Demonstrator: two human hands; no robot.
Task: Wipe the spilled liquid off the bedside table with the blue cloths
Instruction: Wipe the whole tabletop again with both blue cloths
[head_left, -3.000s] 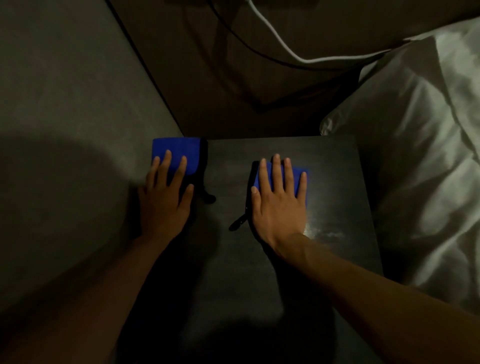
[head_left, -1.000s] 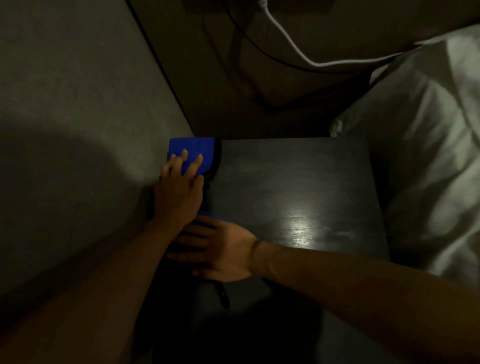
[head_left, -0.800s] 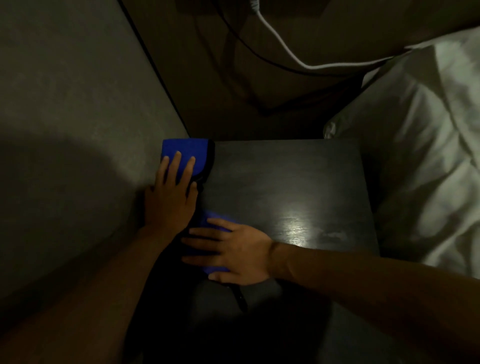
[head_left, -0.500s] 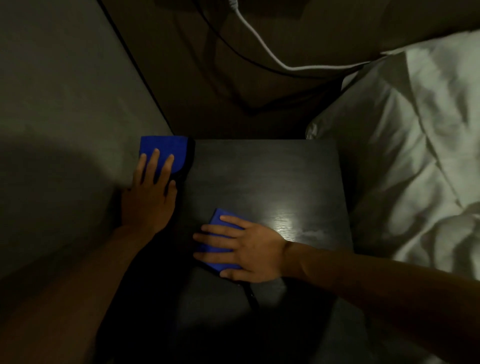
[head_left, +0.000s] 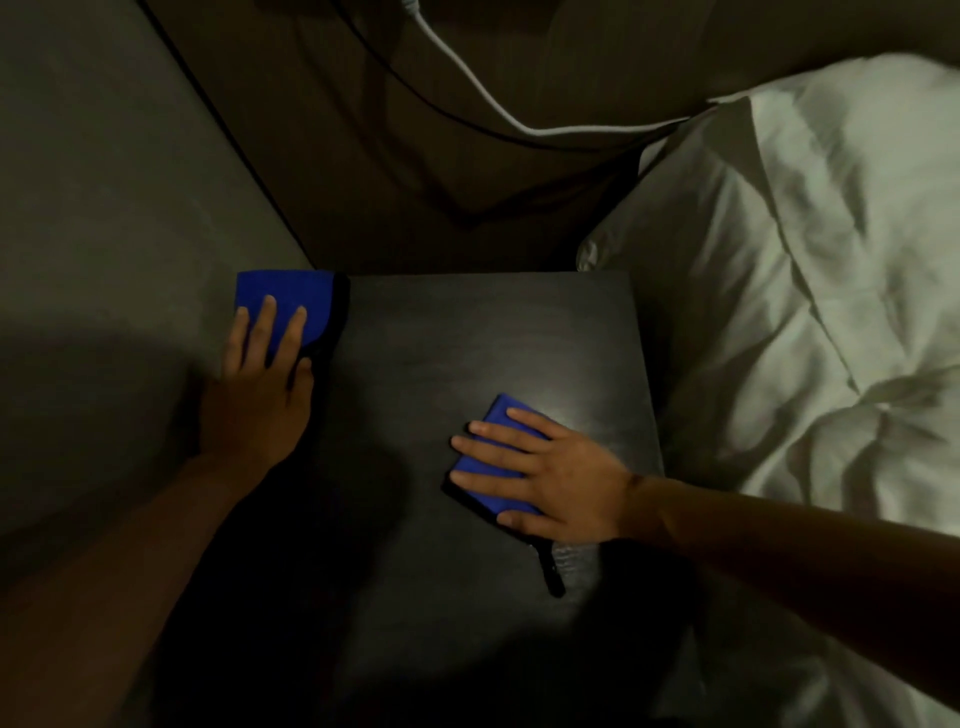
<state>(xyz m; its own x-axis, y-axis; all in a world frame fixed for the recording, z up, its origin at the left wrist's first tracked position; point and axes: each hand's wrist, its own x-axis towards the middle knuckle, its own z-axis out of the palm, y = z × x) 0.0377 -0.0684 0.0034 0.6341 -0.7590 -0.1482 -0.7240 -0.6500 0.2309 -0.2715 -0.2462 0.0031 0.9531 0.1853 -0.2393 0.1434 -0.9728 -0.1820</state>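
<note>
The dark bedside table (head_left: 467, 332) fills the middle of the view. My left hand (head_left: 260, 384) lies flat on a folded blue cloth (head_left: 280, 296) at the table's far left corner, against the wall. My right hand (head_left: 550, 478) presses flat on a second blue cloth (head_left: 493, 462) right of the table's middle, fingers spread and pointing left. That cloth's black edge and loop (head_left: 550, 569) stick out below my palm. A faint wet sheen (head_left: 576, 556) shows just under my right wrist; the light is too dim to trace the spill's extent.
A grey wall (head_left: 104, 208) runs along the table's left side. A white pillow and bedding (head_left: 805, 291) press against the right edge. A white cable (head_left: 493, 104) and a black cable (head_left: 395, 67) hang behind the table.
My right hand has slid its cloth from the left side, beside my left hand, rightward across the table. My left hand has stayed on the corner cloth.
</note>
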